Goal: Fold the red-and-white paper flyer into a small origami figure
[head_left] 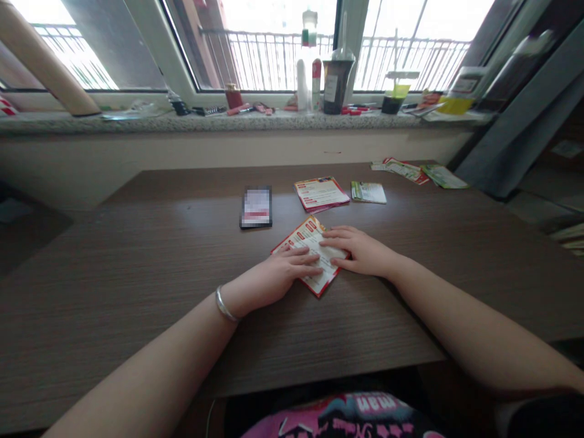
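Observation:
A printed leaflet (319, 281) with red edges and small text lies on the table in front of me, turned at an angle. My left hand (287, 271) rests flat on its left part, fingers stretched across the paper, a silver bangle on the wrist. From the other side, my right hand (360, 250) lies on the leaflet's right part with its fingers spread. Just beyond them is a stack of similar red-and-white leaflets (322, 193). A smaller stack of green-and-white cards (368, 192) sits right of that stack. Whether the leaflet under my hands is folded, I cannot tell.
A phone (256, 207) with a blurred screen lies left of the stack on the brown table (137, 267). More leaflets (406, 171) are scattered at the back right. The windowsill (205, 123) holds a dark cup (335, 85), bottles and small items.

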A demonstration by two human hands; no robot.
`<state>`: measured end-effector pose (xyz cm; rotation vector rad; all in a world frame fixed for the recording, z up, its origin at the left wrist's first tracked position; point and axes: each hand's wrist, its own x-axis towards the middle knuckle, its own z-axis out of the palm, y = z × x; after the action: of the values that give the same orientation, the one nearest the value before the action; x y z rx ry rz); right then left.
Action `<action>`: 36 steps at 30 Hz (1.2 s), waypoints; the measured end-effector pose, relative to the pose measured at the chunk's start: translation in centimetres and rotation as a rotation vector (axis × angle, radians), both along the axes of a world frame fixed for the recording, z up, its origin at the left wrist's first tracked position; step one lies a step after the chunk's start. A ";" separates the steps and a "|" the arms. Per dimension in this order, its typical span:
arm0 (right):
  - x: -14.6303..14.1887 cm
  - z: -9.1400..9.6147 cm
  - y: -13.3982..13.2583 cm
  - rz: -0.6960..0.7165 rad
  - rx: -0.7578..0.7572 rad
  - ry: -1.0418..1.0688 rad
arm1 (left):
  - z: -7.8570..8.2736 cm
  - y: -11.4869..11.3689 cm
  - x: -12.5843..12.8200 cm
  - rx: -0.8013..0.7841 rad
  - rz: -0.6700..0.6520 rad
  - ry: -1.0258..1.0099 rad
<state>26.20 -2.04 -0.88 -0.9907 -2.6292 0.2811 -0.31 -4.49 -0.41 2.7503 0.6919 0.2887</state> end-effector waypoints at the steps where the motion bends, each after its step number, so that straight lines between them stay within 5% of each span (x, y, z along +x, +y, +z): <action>1: 0.0 0.0 0.0 0.007 -0.006 0.013 | 0.1 -0.1 0.0 0.013 0.001 0.007; 20: 0.4 0.1 0.5 0.069 -0.115 0.249 | 0.7 -0.4 0.1 0.096 0.016 0.042; 36: -0.1 -0.3 0.3 -0.167 -0.011 0.268 | 1.0 -1.1 0.6 0.097 0.084 0.108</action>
<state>26.10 -1.77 -1.19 -1.0861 -2.2930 0.3621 0.27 -5.59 0.62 2.8508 0.8440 0.1980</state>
